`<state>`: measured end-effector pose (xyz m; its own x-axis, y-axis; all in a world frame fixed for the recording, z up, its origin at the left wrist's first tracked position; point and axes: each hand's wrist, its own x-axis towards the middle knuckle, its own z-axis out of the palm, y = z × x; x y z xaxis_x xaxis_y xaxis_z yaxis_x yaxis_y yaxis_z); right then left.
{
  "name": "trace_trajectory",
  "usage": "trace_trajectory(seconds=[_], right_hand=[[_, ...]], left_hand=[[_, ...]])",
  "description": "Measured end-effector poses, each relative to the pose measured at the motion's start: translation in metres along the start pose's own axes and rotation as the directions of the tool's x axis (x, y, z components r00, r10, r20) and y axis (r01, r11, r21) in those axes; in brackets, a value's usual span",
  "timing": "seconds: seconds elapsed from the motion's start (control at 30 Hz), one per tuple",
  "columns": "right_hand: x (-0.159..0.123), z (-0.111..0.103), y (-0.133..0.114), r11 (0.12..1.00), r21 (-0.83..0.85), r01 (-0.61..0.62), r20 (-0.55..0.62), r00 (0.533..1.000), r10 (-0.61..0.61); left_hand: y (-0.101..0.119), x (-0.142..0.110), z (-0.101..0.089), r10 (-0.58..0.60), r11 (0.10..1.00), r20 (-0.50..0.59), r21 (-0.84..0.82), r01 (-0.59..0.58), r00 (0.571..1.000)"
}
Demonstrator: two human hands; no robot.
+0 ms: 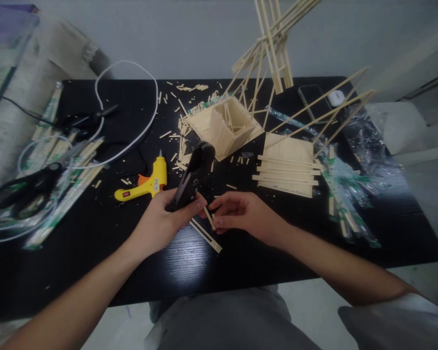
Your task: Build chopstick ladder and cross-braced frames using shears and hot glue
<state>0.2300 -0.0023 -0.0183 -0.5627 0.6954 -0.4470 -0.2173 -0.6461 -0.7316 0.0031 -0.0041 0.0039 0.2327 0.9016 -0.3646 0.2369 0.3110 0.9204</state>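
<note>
In my left hand (pixel 171 214) is a black hand tool (pixel 190 182), its rounded end pointing up and away; I cannot make out its exact kind. My right hand (pixel 244 214) pinches a short piece of wooden stick (pixel 209 218) between thumb and fingers, close to the left fingertips. Below both hands, a pair of joined wooden sticks (pixel 206 236) lies slanted on the black table. A yellow glue gun (pixel 149 182) lies just beyond my left hand, nozzle pointing away. To the right, a flat wooden panel (pixel 286 150) bears several crosswise sticks (pixel 287 170).
Behind stands a wooden stick structure (pixel 237 126) with tall crossing sticks (pixel 272 43). Cut stick bits (pixel 184 129) litter the table. Black scissors (pixel 32 189), wrapped chopsticks (pixel 69 194) and a white cable (pixel 156 92) lie left. Plastic wrappers (pixel 350 194) and a phone (pixel 314 102) lie right.
</note>
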Motion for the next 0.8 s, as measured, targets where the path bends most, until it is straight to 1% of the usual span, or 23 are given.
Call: trace_trajectory(seconds=[0.17,0.37,0.67,0.8], right_hand=[[-0.0002,0.0013,0.0027,0.997,0.049,-0.055,0.007,0.998,0.055],[0.0005,0.0037,0.0019,0.994,0.057,-0.092,-0.015,0.996,0.093],[0.0006,0.0044,0.0025,0.994,0.065,-0.085,-0.016,0.996,0.086],[0.0002,0.0042,0.0032,0.998,0.018,-0.067,-0.026,0.997,0.067]], left_hand=[[0.0004,0.0004,0.0019,0.022,0.999,0.011,0.036,-0.022,1.000],[-0.0031,-0.0002,0.0025,0.004,0.999,0.008,0.045,-0.004,1.000],[-0.0010,0.0012,0.0060,0.025,0.999,0.008,0.025,-0.025,1.000],[0.0008,0.0003,0.0064,0.029,0.999,0.005,0.037,-0.029,1.000]])
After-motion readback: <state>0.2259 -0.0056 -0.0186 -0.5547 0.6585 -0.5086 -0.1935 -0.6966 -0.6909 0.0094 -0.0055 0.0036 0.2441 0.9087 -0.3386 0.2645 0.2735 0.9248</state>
